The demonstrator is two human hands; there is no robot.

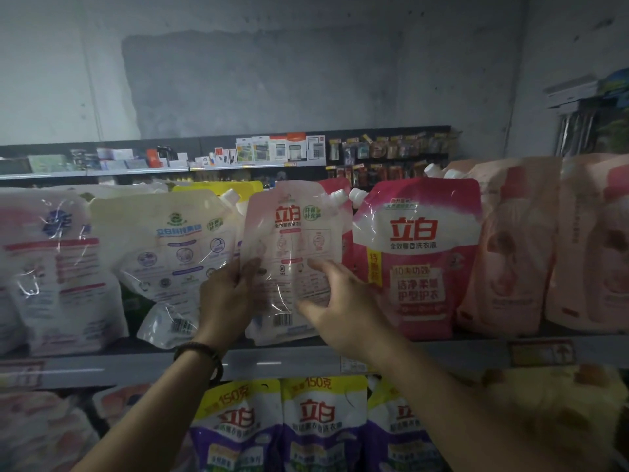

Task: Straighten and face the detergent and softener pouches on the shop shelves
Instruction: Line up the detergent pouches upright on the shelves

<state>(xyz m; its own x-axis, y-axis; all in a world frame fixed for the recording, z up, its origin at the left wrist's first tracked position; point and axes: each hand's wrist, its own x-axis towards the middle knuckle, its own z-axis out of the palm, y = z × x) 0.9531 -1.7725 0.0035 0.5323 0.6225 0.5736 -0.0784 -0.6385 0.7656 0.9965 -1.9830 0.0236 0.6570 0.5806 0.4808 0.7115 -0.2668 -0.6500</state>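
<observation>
Head: pale pink pouch (295, 253) on shelf (136, 367)

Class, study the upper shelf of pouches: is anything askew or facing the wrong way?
Yes. The cream pouch leans sideways, barcode side out. The pale pink pouch gripped by the left hand also shows its back.

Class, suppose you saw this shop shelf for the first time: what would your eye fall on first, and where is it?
The pale pink pouch at the centre of the shelf draws the eye: the left hand grips its left edge and the right hand, blurred, lies on its front. A bright pink pouch stands just to its right, and purple-and-yellow pouches line up beneath.
</observation>
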